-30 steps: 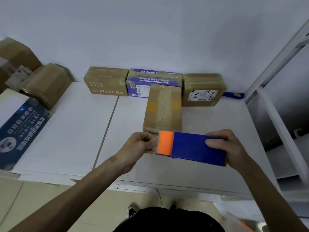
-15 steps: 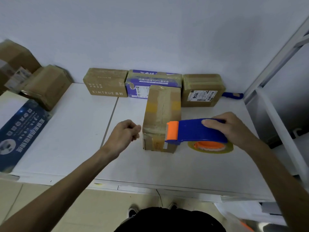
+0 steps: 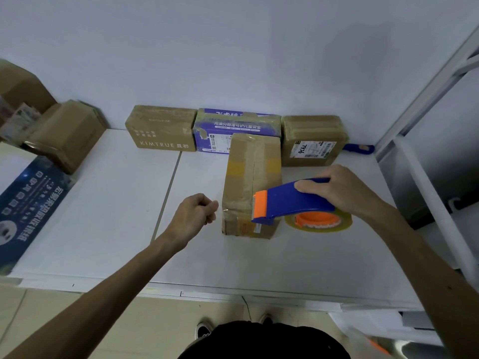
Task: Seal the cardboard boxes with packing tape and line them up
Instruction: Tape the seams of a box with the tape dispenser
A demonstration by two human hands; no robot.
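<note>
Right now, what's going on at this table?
A person is taping a cardboard box that lies on the white table. The right hand grips a blue tape dispenser with its orange end over the box's near end. The left hand is curled beside the box's near left corner; whether it pinches clear tape is unclear. A row of three boxes stands against the wall behind it.

garment (image 3: 261,340): black | shoes (image 3: 204,330): dark, pale trim | forearms (image 3: 129,275): bare
</note>
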